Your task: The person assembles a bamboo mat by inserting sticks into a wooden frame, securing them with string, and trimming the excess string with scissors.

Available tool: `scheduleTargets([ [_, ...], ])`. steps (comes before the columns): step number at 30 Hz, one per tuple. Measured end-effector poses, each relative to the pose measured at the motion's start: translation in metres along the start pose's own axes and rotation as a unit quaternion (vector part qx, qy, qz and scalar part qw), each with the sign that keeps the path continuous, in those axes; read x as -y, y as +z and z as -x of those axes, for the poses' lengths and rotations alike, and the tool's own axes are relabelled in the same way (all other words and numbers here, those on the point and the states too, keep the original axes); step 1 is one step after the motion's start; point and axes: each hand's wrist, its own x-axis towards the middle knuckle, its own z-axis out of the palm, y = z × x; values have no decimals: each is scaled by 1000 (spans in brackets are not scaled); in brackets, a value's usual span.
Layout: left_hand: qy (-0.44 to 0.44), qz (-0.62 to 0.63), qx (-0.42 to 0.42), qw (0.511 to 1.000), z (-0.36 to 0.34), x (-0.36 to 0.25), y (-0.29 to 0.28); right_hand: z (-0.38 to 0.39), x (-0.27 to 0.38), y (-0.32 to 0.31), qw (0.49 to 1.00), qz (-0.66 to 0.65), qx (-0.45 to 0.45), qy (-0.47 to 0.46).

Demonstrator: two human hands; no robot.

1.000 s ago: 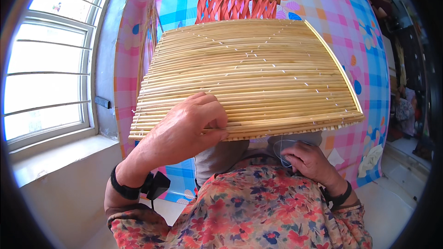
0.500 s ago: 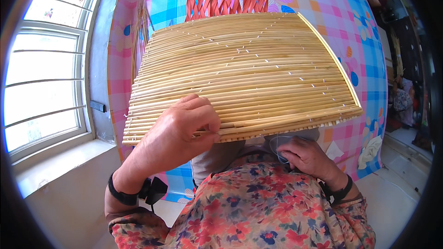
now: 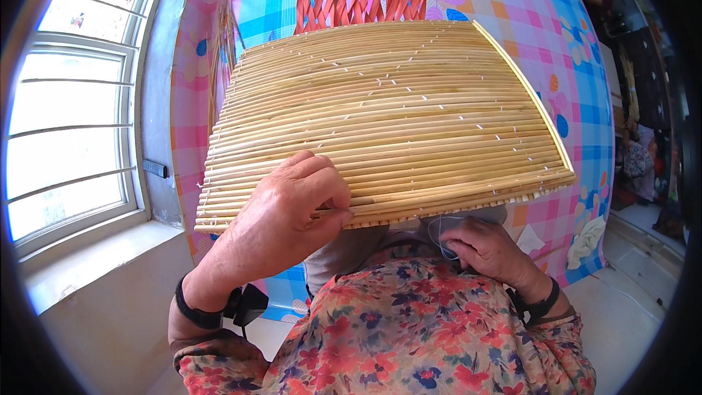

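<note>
Far left, barred window (image 3: 69,113); then a bundle of thin dry stalks (image 3: 221,51) by the wall. Left hand (image 3: 296,194) grasps the near edge of the yellow stick mat (image 3: 402,121), thumb low at the rim, fingers bent over the top. Mat lies tilted over the person's lap, white stitches crossing it; red-laced frame (image 3: 362,4) just beyond its far edge. Right hand (image 3: 486,249) sits below the near edge, off the mat, fingers curled; fine thread (image 3: 441,238) loops by the fingertips, can't tell if pinched. Far right, crumpled pale cloth (image 3: 585,243) on the checked sheet (image 3: 578,161). Versus a second ago: view shifted slightly, left grip unchanged, thread still looped; reads as mat held steady, little progress.
</note>
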Motion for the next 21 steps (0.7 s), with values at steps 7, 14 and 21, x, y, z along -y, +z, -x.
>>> scheduleTargets([
  [7,25,-23,-48,998,1,-1,8,-1,0,0,1000,13,-5,-27],
  [14,36,-40,-75,996,1,1,14,0,-1,2,1000,17,-12,-22],
  [21,46,-55,-77,995,3,2,12,1,1,4,999,22,-28,-30],
])
